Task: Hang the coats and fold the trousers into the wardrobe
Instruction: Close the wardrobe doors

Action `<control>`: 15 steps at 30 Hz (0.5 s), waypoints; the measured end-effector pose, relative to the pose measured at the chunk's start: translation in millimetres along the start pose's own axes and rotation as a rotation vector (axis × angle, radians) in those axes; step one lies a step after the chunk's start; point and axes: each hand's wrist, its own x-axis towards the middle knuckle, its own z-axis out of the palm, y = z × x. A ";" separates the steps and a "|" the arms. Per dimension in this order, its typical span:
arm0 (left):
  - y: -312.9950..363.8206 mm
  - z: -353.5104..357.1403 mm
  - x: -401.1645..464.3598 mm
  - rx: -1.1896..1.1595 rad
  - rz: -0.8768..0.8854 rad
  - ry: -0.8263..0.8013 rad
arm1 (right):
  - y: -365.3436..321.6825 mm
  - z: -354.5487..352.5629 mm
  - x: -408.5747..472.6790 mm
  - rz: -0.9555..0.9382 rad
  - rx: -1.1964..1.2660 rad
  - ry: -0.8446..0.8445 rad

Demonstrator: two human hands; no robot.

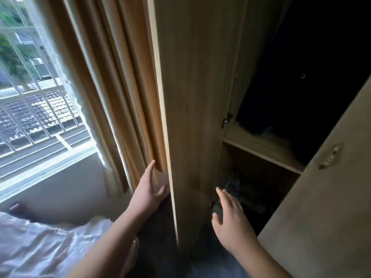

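Observation:
The wooden wardrobe stands open; its left door [192,117] swings out towards me, edge-on. My left hand [149,189] is on the outer side of that door, fingers spread, holding nothing. My right hand [230,215] is on the door's inner side, fingers apart, by the lower compartment, with a small dark shape just beyond its thumb. Dark folded clothing [244,192] lies in the lower compartment under a shelf [263,153]. Dark garments [301,81] fill the upper section, too dark to tell apart.
The right wardrobe door [325,197] with a metal handle [330,156] stands open at the right. Tan curtains [112,87] hang beside a barred window [36,97] at the left. A bed with white sheets [46,249] lies at the lower left. Dark fabric [158,237] sits low between my arms.

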 end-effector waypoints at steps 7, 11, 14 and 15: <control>6.1 -3.7 81.0 -0.212 0.151 -0.296 | -25.3 17.6 29.2 0.104 0.025 0.030; 10.3 13.1 74.6 -0.272 0.106 -0.391 | -29.4 19.3 34.0 0.178 0.027 0.083; 15.5 25.5 52.8 -0.220 0.217 -0.418 | -27.2 15.5 31.6 0.223 0.025 0.124; 18.2 30.6 47.8 -0.222 0.276 -0.449 | -25.1 12.5 31.2 0.239 0.022 0.151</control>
